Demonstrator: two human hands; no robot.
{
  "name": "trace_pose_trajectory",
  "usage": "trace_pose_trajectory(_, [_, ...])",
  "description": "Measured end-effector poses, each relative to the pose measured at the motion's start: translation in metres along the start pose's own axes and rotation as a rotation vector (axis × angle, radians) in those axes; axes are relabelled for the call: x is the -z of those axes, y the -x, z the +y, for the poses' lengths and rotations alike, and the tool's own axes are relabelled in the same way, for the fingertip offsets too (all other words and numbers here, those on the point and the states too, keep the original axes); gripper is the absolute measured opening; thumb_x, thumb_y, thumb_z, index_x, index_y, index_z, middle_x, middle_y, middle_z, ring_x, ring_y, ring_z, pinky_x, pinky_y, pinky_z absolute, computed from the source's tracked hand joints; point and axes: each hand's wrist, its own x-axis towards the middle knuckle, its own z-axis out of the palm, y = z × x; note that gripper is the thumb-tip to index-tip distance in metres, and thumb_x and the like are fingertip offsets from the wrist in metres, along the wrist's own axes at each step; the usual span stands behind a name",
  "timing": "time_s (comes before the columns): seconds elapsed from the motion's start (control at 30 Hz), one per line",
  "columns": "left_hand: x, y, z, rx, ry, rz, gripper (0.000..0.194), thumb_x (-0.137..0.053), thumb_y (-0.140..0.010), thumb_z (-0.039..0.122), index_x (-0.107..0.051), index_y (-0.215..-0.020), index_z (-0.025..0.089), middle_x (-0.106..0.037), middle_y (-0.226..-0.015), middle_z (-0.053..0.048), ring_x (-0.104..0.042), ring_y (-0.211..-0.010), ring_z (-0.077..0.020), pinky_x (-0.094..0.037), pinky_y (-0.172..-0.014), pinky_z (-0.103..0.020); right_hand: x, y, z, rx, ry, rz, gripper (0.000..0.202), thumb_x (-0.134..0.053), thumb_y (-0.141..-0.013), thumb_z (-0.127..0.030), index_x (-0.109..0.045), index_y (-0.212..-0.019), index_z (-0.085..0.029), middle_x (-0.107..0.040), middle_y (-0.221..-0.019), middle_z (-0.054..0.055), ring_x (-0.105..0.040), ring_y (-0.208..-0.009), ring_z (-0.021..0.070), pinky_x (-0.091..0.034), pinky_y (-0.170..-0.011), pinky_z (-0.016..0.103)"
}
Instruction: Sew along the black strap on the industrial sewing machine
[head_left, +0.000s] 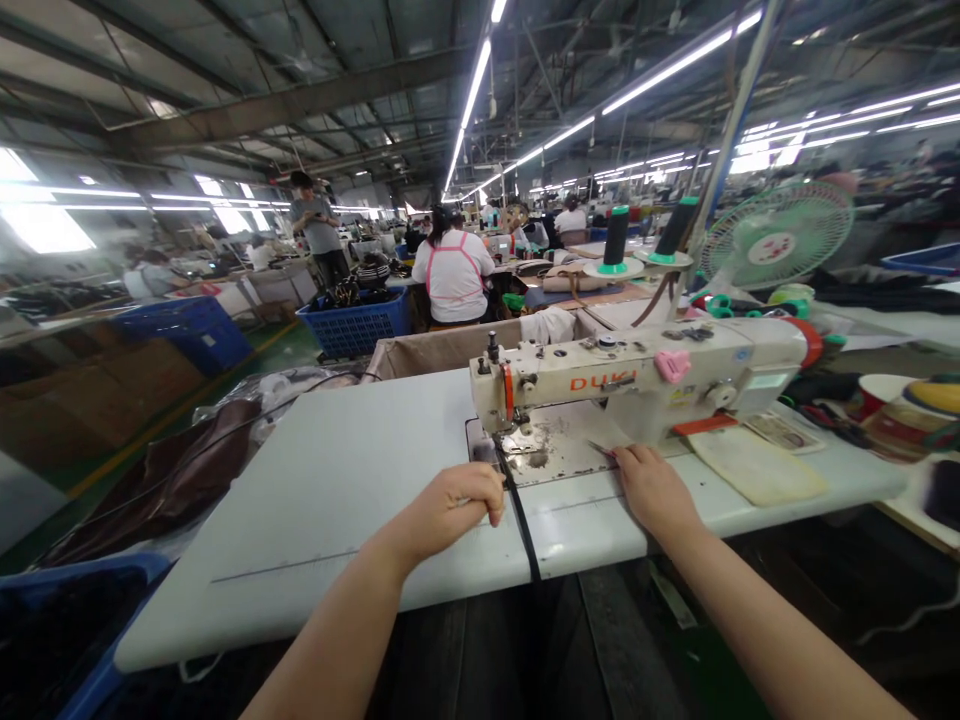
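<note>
A sewing machine (pixel 637 380) stands on a white table (pixel 337 470). A narrow black strap (pixel 525 520) runs from beneath its needle area over the table's front edge. My left hand (pixel 465 495) is beside the strap near the presser foot, its fingers curled; whatever they may hold is hidden. My right hand (pixel 649 485) rests at the front of the machine bed, fingers closed on a small pointed metal tool (pixel 600 447) that points left. The tool's exact kind is too small to tell.
Two black thread cones (pixel 616 240) and a green fan (pixel 780 235) stand behind the machine. A yellowish cloth (pixel 757 465) lies at the right. Blue crates (pixel 360 325) stand beyond and at lower left. A person in white sits ahead.
</note>
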Motion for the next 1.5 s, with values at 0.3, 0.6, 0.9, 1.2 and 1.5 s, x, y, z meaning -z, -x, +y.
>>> trace_pose_trajectory(0.3, [-0.004, 0.014, -0.046, 0.314, 0.713, 0.379, 0.034, -0.075, -0.090, 0.029, -0.076, -0.122, 0.017, -0.056, -0.066, 0.001, -0.057, -0.064, -0.0132, -0.056, -0.085, -0.038, -0.016, -0.035, -0.059, -0.167, -0.094, -0.061, 0.029, -0.040, -0.104, -0.020, -0.067, -0.095, -0.018, -0.074, -0.083, 0.009, -0.065, -0.079, 0.0226, -0.039, -0.071, 0.031])
trace_pose_trajectory(0.6, [-0.003, 0.018, -0.086, 0.245, 1.020, 0.576, 0.024, -0.091, -0.075, 0.027, -0.077, -0.088, 0.012, -0.061, -0.070, -0.001, -0.061, -0.070, -0.0118, -0.057, -0.090, -0.034, -0.026, -0.051, -0.079, -0.158, -0.212, -0.070, 0.026, -0.059, -0.100, -0.043, -0.068, -0.095, -0.020, -0.075, -0.086, 0.006, -0.066, -0.078, 0.0216, -0.042, -0.071, 0.030])
trace_pose_trajectory(0.9, [0.002, 0.015, -0.083, 0.158, 1.104, 0.681, 0.025, -0.089, -0.079, 0.030, -0.074, -0.087, 0.011, -0.058, -0.069, 0.000, -0.059, -0.070, -0.0100, -0.057, -0.090, -0.030, -0.023, -0.049, -0.091, -0.110, -0.239, -0.122, 0.027, -0.057, -0.100, -0.044, -0.069, -0.102, -0.020, -0.075, -0.087, 0.006, -0.068, -0.081, 0.0231, -0.045, -0.073, 0.031])
trace_pose_trajectory(1.2, [0.002, 0.016, -0.087, 0.181, 1.130, 0.663, 0.024, -0.088, -0.079, 0.027, -0.075, -0.092, 0.011, -0.059, -0.072, 0.000, -0.060, -0.074, -0.0109, -0.056, -0.095, -0.033, -0.020, -0.073, -0.103, -0.131, -0.124, -0.273, 0.032, -0.060, -0.099, -0.046, -0.073, -0.085, -0.021, -0.076, -0.079, 0.007, -0.068, -0.076, 0.0229, -0.038, -0.064, 0.029])
trace_pose_trajectory(1.5, [0.002, 0.012, -0.088, 0.200, 1.153, 0.661, 0.022, -0.088, -0.079, 0.026, -0.074, -0.088, 0.012, -0.059, -0.071, 0.001, -0.059, -0.069, -0.0104, -0.057, -0.093, -0.035, -0.018, -0.071, -0.124, 0.007, 0.011, -0.306, 0.034, -0.056, -0.102, -0.045, -0.078, -0.093, -0.021, -0.078, -0.084, 0.009, -0.070, -0.084, 0.0251, -0.040, -0.071, 0.032])
